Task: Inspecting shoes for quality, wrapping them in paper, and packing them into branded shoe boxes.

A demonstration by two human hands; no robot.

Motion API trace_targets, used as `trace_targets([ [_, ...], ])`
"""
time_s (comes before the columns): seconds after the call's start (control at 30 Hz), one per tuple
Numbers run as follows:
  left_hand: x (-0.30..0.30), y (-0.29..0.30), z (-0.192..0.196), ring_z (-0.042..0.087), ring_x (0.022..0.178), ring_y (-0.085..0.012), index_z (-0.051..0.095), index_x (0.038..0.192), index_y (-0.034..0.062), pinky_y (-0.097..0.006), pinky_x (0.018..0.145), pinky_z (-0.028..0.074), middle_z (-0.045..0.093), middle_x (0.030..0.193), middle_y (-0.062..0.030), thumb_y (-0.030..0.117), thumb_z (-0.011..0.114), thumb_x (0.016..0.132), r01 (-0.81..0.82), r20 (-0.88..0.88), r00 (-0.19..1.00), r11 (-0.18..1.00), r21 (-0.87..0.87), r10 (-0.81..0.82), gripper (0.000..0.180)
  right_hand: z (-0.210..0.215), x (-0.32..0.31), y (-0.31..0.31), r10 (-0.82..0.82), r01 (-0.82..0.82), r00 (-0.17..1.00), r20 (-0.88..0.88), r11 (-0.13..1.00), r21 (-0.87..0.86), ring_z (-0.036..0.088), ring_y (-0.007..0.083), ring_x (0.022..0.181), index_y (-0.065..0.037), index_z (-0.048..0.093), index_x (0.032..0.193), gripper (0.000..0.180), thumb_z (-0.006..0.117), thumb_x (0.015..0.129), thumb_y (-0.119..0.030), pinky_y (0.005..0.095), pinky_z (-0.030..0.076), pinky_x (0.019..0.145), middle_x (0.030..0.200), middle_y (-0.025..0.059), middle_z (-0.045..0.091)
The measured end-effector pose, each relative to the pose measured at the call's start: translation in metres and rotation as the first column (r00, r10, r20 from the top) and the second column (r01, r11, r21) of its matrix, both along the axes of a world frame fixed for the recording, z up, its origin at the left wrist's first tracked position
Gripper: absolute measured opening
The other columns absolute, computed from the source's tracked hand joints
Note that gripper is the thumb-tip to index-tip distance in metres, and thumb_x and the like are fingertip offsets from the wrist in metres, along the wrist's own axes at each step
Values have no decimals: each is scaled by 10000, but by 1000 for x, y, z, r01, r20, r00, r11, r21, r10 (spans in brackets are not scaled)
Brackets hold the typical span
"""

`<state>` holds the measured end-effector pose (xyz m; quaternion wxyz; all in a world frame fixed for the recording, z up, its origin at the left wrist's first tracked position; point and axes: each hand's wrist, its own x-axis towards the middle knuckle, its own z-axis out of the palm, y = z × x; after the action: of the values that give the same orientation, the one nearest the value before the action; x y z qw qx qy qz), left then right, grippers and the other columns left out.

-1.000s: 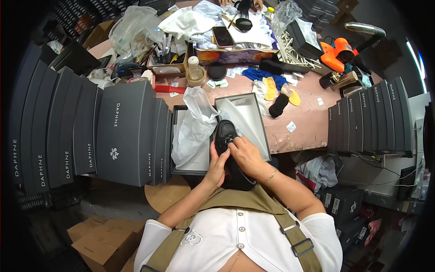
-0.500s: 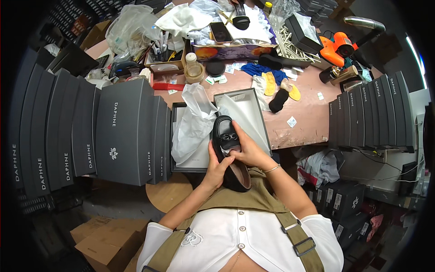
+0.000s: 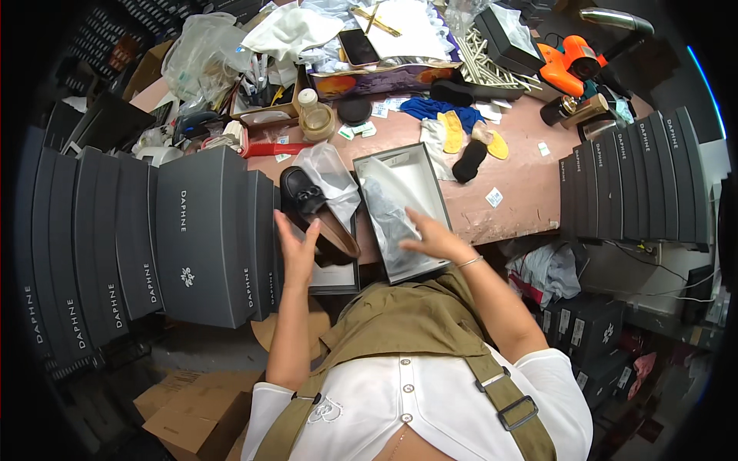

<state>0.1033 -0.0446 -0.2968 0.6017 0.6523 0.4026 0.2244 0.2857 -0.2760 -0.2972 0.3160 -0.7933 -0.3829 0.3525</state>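
A black loafer with a bow-like ornament and brown insole lies at a slant over an open grey shoe box, beside white tissue paper. Against its near side is my left hand, thumb and fingers spread; whether it still touches the shoe I cannot tell. To the right rests the box lid, white inside, with a crumpled translucent bag or wrap in it. My right hand hovers at the lid's right side, fingers apart and slightly blurred, holding nothing.
Grey shoe boxes stand stacked on the left and right. Black and yellow insole pieces and a blue cloth lie beyond the lid. A jar, red comb, phone and orange heat gun sit farther back.
The loafer has moved left from between both hands to over the box. My right hand has let go and shifted right to the lid. A dark shoe-like thing at the back is gone from view.
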Motion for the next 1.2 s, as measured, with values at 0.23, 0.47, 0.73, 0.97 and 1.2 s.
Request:
trace_targets([
  [0.23, 22, -39, 9, 416, 1299, -247, 253, 1460, 11, -360, 1082, 309, 442, 1383, -163, 358, 696, 860, 201, 272, 953, 954, -223, -138, 823, -14, -35, 1, -160, 113, 968, 193, 965, 235, 603, 404, 871, 11, 575, 1063, 390, 687, 797, -252, 438, 484, 761, 952, 216, 629],
  [0.47, 54, -61, 29, 555, 1125, -270, 550, 1211, 73, -436, 1006, 408, 598, 1203, -112, 349, 589, 838, 191, 342, 888, 430, -883, 307, 466, 99, -13, 22, -3, -184, 653, 757, 969, 162, 605, 228, 877, -87, 609, 1030, 255, 655, 817, -221, 439, 444, 782, 914, 59, 614],
  [0.73, 54, -13, 31, 563, 1130, -294, 584, 1166, 32, -449, 990, 427, 598, 1219, -109, 494, 499, 818, 17, 318, 767, 478, -878, 558, 584, 114, -109, 49, 105, 0, 972, -210, 895, 446, 603, 240, 1038, -12, 620, 1073, 189, 569, 919, -109, 368, 466, 908, 1068, 105, 631],
  [0.97, 20, 4, 47, 577, 1085, -302, 556, 1179, -4, -439, 981, 428, 613, 1149, -154, 524, 412, 889, 225, 569, 730, 653, -723, 379, 620, 119, 26, -4, -235, 275, 961, -144, 842, 464, 623, 161, 860, 21, 599, 1134, 260, 577, 926, -133, 282, 509, 807, 974, 70, 659],
  [1.2, 17, -21, 47, 542, 1151, -340, 534, 1214, -27, -473, 1023, 400, 564, 1230, -173, 693, 270, 912, 314, 558, 816, 695, -647, 150, 824, 87, -15, -17, 228, 0, 758, -612, 937, 349, 532, 208, 1141, 5, 438, 1323, 730, 784, 766, -317, 337, 422, 988, 1271, 138, 559],
])
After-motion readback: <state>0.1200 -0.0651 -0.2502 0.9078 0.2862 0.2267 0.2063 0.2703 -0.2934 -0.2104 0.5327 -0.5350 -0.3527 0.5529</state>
